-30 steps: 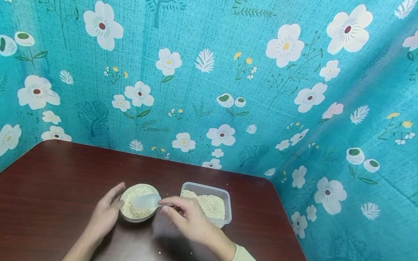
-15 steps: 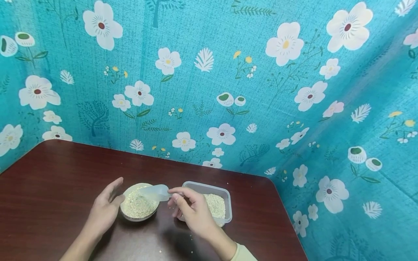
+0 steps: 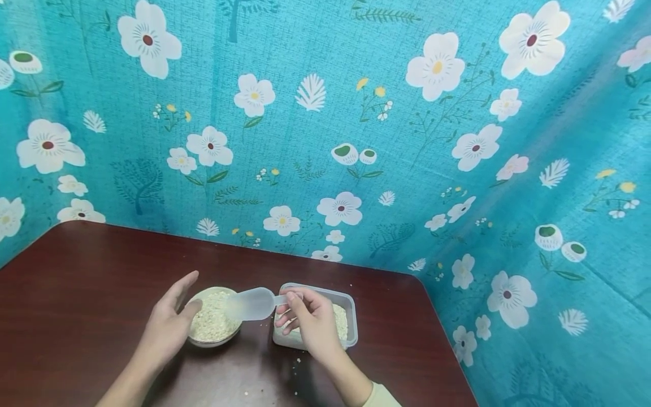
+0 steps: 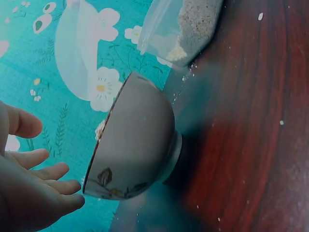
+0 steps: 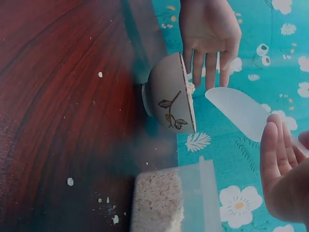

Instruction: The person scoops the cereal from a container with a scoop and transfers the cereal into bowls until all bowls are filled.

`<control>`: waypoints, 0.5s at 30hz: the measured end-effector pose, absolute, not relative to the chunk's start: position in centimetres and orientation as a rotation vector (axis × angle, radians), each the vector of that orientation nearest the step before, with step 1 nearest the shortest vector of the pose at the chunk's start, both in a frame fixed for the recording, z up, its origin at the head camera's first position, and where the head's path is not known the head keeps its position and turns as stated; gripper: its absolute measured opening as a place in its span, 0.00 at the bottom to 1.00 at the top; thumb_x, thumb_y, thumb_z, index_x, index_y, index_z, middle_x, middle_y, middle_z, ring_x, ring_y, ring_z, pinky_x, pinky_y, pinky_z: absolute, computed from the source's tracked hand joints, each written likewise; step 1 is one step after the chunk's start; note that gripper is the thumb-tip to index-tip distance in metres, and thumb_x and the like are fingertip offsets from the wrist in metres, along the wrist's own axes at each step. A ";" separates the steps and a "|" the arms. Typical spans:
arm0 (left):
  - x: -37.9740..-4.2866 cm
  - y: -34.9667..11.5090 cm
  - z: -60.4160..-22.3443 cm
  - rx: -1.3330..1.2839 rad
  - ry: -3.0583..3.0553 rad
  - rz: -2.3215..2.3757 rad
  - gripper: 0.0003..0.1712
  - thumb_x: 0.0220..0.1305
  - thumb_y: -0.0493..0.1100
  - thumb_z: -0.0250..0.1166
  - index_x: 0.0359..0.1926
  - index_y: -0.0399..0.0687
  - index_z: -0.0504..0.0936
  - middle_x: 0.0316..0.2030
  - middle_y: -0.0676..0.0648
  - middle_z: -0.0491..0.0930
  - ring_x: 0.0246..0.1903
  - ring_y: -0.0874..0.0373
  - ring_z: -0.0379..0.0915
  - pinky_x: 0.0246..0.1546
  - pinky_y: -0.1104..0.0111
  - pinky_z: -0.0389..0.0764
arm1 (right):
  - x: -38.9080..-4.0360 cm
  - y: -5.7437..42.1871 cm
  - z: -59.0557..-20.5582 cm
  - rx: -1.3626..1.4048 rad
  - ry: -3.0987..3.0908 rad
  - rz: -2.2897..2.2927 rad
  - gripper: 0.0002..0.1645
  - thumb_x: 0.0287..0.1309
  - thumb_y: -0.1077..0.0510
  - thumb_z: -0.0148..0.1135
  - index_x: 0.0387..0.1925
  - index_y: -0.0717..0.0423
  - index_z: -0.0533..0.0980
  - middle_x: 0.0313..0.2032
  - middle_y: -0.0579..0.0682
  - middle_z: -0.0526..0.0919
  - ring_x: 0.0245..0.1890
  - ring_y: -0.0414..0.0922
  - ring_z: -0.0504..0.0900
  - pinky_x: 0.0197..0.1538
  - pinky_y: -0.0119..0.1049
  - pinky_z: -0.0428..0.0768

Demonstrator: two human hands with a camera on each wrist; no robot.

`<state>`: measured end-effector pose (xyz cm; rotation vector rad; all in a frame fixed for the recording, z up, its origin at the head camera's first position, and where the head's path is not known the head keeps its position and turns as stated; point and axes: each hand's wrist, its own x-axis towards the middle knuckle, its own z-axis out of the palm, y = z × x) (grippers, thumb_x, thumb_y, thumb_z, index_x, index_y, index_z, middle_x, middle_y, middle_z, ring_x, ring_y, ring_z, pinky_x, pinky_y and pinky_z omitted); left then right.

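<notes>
My right hand [image 3: 317, 325] pinches the handle of a translucent white plastic scoop [image 3: 254, 305] between thumb and fingers. The scoop hangs in the air, its tip over the right side of a bowl [image 3: 213, 343]. Pale flakes like oats [image 3: 211, 319] heap up to the bowl's rim. A leaf sprig decorates the outside of the bowl [image 5: 166, 96] in the right wrist view. To its left, my left hand [image 3: 168, 322] has its fingers extended beside the rim; in the left wrist view, the little finger of the left hand [image 4: 38, 179] lies close to the rim, contact unclear.
Behind and below the right hand stands a clear plastic container [image 3: 290, 341] holding more flakes, partly hidden by that hand. Stray flakes [image 5: 70, 181] dot the dark red-brown table [image 3: 102, 271]. A blue flowered cloth [image 3: 285, 169] rises behind the table and along its right side.
The right hand has drawn the scoop up out of the bowl and to the right, towards the plastic container. The left hand stays beside the bowl with little movement.
</notes>
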<state>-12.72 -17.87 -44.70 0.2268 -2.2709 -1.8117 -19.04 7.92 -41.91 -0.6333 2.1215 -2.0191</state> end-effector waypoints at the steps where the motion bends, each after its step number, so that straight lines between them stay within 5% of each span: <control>1: -12.8 -17.7 -44.6 0.219 -2.264 -1.816 0.34 0.75 0.38 0.53 0.78 0.44 0.56 0.76 0.38 0.54 0.74 0.37 0.47 0.70 0.40 0.56 | -19.1 8.1 -41.9 -0.586 2.105 -2.036 0.19 0.73 0.56 0.57 0.52 0.70 0.79 0.33 0.65 0.86 0.25 0.41 0.86 0.29 0.36 0.87; 15: -14.1 -14.6 -43.9 0.160 -2.315 -1.781 0.34 0.71 0.34 0.56 0.76 0.46 0.61 0.74 0.39 0.60 0.74 0.42 0.50 0.71 0.42 0.55 | -19.8 10.9 -42.6 -0.326 2.044 -2.179 0.16 0.71 0.61 0.56 0.50 0.72 0.78 0.32 0.61 0.87 0.26 0.43 0.87 0.28 0.34 0.86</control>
